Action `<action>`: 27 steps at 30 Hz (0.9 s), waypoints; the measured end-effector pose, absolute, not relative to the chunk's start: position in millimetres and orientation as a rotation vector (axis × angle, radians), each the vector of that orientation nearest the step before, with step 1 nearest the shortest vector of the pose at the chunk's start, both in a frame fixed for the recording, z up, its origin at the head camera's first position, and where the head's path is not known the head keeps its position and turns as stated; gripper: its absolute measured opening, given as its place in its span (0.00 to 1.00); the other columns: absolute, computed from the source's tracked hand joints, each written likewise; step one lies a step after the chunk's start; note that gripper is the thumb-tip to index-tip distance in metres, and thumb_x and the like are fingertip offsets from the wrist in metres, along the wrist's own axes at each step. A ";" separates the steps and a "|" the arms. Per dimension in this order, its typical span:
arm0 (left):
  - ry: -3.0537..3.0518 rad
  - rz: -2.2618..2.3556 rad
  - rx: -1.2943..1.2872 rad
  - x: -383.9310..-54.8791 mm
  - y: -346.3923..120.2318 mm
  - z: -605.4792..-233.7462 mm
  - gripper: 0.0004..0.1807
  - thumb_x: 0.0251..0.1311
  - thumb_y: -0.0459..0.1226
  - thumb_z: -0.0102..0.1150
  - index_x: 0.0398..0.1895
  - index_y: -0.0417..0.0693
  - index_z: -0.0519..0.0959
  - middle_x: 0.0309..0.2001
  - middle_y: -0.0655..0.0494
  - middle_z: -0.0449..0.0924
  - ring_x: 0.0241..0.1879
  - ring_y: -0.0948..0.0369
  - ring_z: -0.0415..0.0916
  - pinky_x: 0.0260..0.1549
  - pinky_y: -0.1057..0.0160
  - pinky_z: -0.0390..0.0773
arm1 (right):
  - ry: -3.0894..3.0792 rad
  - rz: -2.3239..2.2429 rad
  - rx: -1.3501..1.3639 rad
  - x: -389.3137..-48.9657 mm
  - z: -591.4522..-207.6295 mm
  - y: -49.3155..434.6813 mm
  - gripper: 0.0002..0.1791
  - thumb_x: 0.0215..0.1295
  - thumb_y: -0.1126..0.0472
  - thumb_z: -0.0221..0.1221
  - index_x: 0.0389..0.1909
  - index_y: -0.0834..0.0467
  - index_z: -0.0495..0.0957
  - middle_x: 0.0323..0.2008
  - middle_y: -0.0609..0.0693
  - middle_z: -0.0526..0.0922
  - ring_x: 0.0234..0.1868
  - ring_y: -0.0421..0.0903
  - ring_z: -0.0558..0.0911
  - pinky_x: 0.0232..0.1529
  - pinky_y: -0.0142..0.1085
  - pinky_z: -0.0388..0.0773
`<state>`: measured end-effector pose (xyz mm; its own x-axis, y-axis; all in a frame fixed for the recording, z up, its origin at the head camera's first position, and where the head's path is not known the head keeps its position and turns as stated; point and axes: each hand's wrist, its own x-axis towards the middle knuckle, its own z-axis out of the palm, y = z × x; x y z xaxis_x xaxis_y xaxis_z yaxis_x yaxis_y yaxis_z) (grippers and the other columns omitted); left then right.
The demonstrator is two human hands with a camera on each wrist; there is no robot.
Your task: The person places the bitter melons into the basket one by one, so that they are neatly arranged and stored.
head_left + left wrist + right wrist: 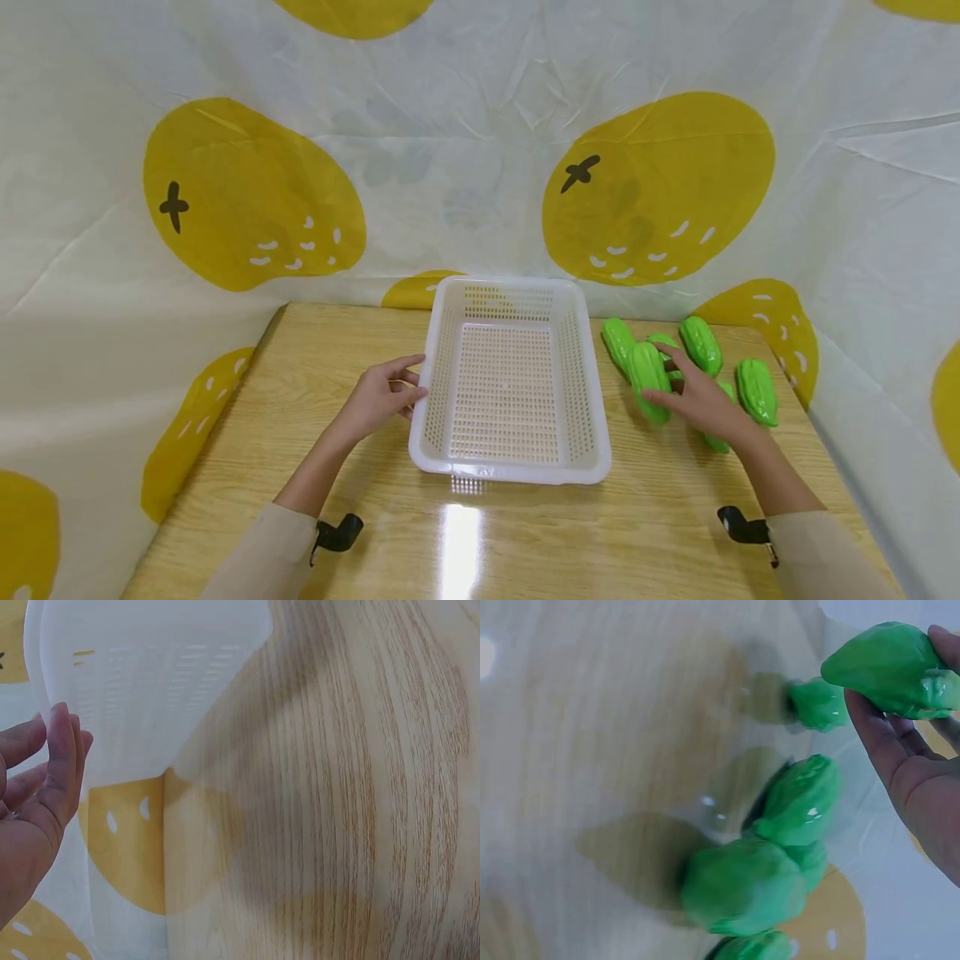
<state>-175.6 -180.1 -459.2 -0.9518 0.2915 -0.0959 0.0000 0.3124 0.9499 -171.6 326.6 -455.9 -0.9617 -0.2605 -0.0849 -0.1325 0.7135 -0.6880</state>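
A white plastic basket with slotted walls stands on the table, with nothing in it. At its left side, my left hand touches the rim with its fingertips; the left wrist view shows the fingers fairly straight against the outer wall. To the right of the basket, my right hand holds a ridged, glossy green bitter melon between thumb and fingers. In the right wrist view this bitter melon is raised off the table, and several others lie below it.
Several more green bitter melons lie on the right part of the wooden table, some partly hidden by my right hand and forearm. A white cloth with yellow fruit prints hangs behind the table and along its sides.
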 end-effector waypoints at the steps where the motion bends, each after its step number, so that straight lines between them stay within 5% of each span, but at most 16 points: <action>1: 2.329 1.686 0.264 -175.5 -179.8 -458.9 0.34 0.67 0.28 0.65 0.75 0.40 0.68 0.49 0.37 0.80 0.36 0.57 0.86 0.36 0.41 0.90 | 2.738 -1.091 -0.327 -172.9 -453.8 326.4 0.49 0.75 0.48 0.62 0.84 0.57 0.42 0.69 0.75 0.62 0.64 0.75 0.71 0.56 0.65 0.80; 11: 2.336 1.658 0.244 -174.4 -180.7 -457.7 0.33 0.67 0.30 0.65 0.75 0.41 0.68 0.50 0.37 0.80 0.37 0.56 0.86 0.32 0.49 0.91 | 2.739 -1.086 -0.404 -188.3 -432.2 319.3 0.47 0.75 0.48 0.61 0.84 0.55 0.44 0.75 0.69 0.58 0.69 0.71 0.67 0.62 0.69 0.73; 27: 2.335 1.641 0.254 -176.3 -182.4 -456.0 0.34 0.67 0.30 0.66 0.76 0.41 0.68 0.49 0.36 0.80 0.36 0.56 0.86 0.35 0.43 0.91 | 2.644 -1.044 -0.546 -221.3 -388.7 291.7 0.46 0.75 0.50 0.62 0.83 0.55 0.46 0.76 0.65 0.59 0.73 0.67 0.64 0.66 0.68 0.70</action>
<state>-176.3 -182.4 -456.0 -0.9467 0.2981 -0.1224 -0.0141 0.3410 0.9399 -221.3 291.7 -388.7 -0.8995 -0.4276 -0.0897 -0.2511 0.6739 -0.6948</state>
